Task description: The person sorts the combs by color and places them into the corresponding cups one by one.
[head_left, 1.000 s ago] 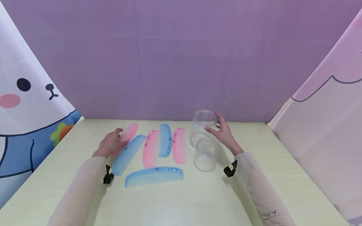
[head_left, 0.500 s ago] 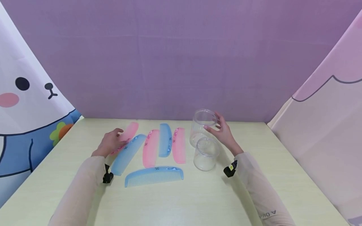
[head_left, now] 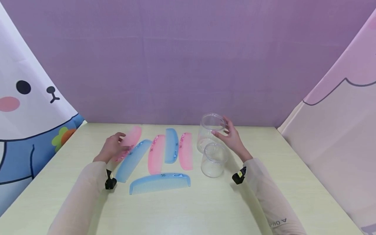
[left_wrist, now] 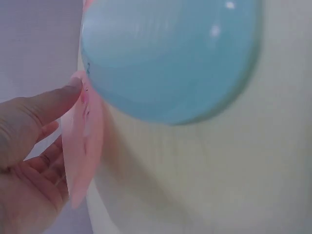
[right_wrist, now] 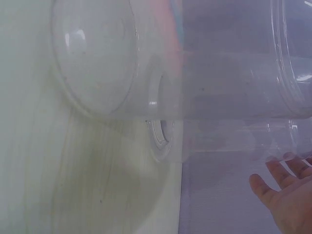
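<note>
At the left end of a group of combs, my left hand holds a pink comb. In the left wrist view the thumb lies on this pink comb, with fingers behind it, and the comb is tilted up on edge. A blue comb lies slanted right beside it. My right hand grips the upper side of a tall clear jar, thumb in front and fingers behind. In the right wrist view its fingertips touch the jar's wall. A shorter clear jar stands just in front.
Between the hands lie a pink comb, a blue comb and another pink comb, roughly upright in view. A blue comb lies crosswise nearer the front. A purple cloth hangs behind the table.
My left hand has shifted slightly left, and the pink comb has moved with it, tilting a little. The right hand and both jars have stayed in place.
</note>
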Motion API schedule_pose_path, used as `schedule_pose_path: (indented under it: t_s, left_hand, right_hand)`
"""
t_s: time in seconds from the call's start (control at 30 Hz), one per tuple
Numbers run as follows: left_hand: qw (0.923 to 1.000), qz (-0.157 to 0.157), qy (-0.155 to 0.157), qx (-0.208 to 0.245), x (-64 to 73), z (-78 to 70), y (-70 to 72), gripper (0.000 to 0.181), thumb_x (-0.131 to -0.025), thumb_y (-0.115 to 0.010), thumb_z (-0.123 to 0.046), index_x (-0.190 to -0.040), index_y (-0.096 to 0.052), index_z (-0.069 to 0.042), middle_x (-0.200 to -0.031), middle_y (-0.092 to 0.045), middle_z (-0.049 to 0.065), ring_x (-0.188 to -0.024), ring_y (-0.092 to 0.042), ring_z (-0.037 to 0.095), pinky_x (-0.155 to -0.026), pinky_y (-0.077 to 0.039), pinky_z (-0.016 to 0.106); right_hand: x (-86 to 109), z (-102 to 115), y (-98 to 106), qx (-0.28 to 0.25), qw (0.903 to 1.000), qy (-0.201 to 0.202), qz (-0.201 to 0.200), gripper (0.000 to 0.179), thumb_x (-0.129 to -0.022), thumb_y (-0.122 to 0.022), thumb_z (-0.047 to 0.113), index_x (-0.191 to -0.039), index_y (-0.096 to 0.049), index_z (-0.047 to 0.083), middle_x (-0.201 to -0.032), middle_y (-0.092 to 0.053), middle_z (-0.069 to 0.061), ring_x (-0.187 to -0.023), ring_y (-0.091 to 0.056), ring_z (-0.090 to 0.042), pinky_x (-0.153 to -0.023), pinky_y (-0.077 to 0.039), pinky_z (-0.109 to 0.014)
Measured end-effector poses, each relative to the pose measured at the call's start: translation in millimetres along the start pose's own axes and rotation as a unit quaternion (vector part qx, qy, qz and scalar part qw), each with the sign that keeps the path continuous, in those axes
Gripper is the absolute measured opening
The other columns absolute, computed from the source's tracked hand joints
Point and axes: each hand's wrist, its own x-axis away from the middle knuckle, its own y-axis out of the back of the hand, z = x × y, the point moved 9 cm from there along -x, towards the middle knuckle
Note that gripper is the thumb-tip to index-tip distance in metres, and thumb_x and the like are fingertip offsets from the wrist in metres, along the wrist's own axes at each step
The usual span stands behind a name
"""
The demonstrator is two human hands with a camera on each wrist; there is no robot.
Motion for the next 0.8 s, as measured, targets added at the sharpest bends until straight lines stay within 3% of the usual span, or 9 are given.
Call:
schedule_pose_path:
  t_s: [0.27, 0.47, 0.8]
  left_hand:
    - [0.9996, -0.002, -0.004, 0.026, 0.7, -5.0, 6.6, 0.057, -0.082, -0.063, -0.012, -0.130, -0.037, 0.004, -0.119, -0.048, 0.030, -0.103, -0.049, 0.042, -0.088, -0.044, 0.052]
    - [0.9986, 0.013, 0.026, 0.044, 2.0, -6.5, 8.4, 0.051, -0.087, -0.058, -0.010, -0.132, -0.036, 0.001, -0.122, -0.046, 0.028, -0.102, -0.047, 0.039, -0.090, -0.045, 0.050]
    - [0.9973, -0.007, 0.043, 0.059, 0.4, 0.5, 14.4, 0.050, -0.086, -0.056, -0.006, -0.132, -0.038, 0.001, -0.123, -0.045, 0.028, -0.106, -0.046, 0.041, -0.092, -0.045, 0.050]
  right_hand:
    - [0.2, 0.6, 0.3, 0.004, 1.0000, -0.002, 0.000, 0.078, -0.084, -0.065, 0.013, -0.142, -0.016, -0.003, -0.142, -0.027, -0.029, -0.128, -0.033, -0.046, -0.105, -0.030, -0.054]
    - [0.2, 1.1, 0.2, 0.003, 1.0000, -0.004, 0.001, 0.078, -0.084, -0.064, 0.013, -0.142, -0.016, -0.003, -0.143, -0.027, -0.029, -0.128, -0.033, -0.045, -0.105, -0.030, -0.055]
    - [0.7, 0.6, 0.2, 0.005, 1.0000, -0.005, 0.000, 0.078, -0.084, -0.065, 0.012, -0.143, -0.016, -0.002, -0.143, -0.028, -0.029, -0.128, -0.033, -0.045, -0.104, -0.030, -0.055]
